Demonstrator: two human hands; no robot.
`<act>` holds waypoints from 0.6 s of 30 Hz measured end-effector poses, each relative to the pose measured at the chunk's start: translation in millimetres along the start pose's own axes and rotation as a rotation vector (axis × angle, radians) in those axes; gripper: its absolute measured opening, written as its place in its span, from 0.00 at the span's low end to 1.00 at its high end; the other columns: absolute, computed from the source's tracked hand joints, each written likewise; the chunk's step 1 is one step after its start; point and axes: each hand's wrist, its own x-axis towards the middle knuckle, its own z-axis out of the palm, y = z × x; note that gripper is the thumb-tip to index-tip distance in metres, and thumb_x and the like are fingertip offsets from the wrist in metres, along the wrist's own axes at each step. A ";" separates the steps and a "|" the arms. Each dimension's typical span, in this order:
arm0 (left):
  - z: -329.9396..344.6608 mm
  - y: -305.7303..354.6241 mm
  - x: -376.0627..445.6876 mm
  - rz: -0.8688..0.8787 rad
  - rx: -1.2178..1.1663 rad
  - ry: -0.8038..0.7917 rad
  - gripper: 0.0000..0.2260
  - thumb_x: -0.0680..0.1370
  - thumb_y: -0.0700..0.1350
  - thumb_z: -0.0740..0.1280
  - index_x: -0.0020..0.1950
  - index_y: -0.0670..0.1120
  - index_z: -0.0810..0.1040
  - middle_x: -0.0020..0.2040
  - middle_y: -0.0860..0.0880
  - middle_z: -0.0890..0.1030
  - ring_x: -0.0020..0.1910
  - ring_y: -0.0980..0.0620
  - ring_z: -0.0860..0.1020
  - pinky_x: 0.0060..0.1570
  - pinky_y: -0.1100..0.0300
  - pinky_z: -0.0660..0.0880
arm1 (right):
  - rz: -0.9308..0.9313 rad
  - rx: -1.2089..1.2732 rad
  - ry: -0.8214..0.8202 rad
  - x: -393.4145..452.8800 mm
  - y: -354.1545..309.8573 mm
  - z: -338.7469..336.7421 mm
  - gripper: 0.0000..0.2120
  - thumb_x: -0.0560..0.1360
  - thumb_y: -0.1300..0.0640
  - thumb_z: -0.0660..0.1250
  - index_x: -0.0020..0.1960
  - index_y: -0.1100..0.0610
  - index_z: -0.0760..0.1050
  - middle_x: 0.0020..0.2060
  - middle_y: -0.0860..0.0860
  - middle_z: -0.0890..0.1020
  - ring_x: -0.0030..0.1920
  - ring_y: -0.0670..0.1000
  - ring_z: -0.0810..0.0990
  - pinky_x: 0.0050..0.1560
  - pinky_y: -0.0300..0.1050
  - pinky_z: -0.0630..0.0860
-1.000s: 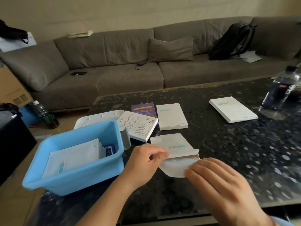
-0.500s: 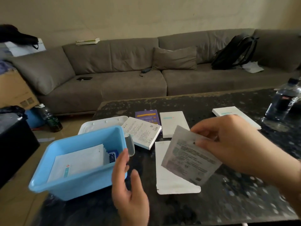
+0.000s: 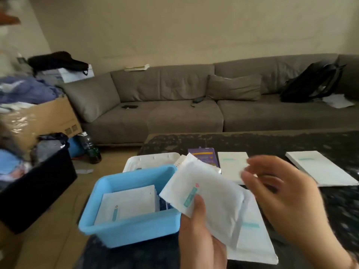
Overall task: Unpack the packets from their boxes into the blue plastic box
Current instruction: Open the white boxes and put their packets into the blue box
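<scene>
Low in the middle of the frame, the left hand (image 3: 202, 237) pinches a white packet (image 3: 206, 199) with its thumb across the printed teal mark, holding it tilted just above the right-hand rim of the blue plastic box (image 3: 130, 228). That box sits at the lower left of the dark speckled table (image 3: 340, 206), and more white packets (image 3: 128, 204) stand stacked inside it (a dark blue one shows at their right edge). The right hand (image 3: 287, 199), blurred at the lower right, hovers beside the packet with its fingers spread and loosely bent, gripping nothing. Under the held packet a flat white box (image 3: 252, 239) lies on the table. Behind the blue box rests a white lid (image 3: 151, 160), then a purple packet (image 3: 202, 155), and two more white boxes (image 3: 233, 167) (image 3: 320, 167) toward the right. A grey sofa (image 3: 184, 111) fills the middle of the frame.
</scene>
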 end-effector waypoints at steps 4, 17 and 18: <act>-10.5 27.8 -5.9 -0.086 -0.164 -0.108 0.21 0.74 0.49 0.67 0.66 0.47 0.76 0.58 0.38 0.83 0.57 0.36 0.81 0.62 0.37 0.73 | 0.616 0.374 -0.308 -14.7 22.0 22.0 0.23 0.65 0.39 0.66 0.51 0.54 0.82 0.41 0.53 0.85 0.41 0.53 0.85 0.39 0.48 0.80; -80.6 118.1 25.5 0.282 0.563 0.053 0.18 0.69 0.54 0.71 0.55 0.46 0.81 0.47 0.48 0.87 0.46 0.48 0.86 0.39 0.54 0.82 | 0.599 0.387 -0.527 14.7 -2.2 86.5 0.10 0.75 0.54 0.68 0.47 0.61 0.82 0.38 0.50 0.86 0.39 0.52 0.86 0.36 0.48 0.83; -88.1 131.3 27.4 0.274 0.625 0.032 0.20 0.67 0.54 0.71 0.54 0.44 0.82 0.47 0.47 0.87 0.46 0.47 0.86 0.39 0.56 0.82 | 0.567 0.383 -0.527 17.7 -6.1 93.6 0.10 0.75 0.54 0.67 0.46 0.61 0.82 0.39 0.51 0.86 0.40 0.52 0.86 0.37 0.50 0.83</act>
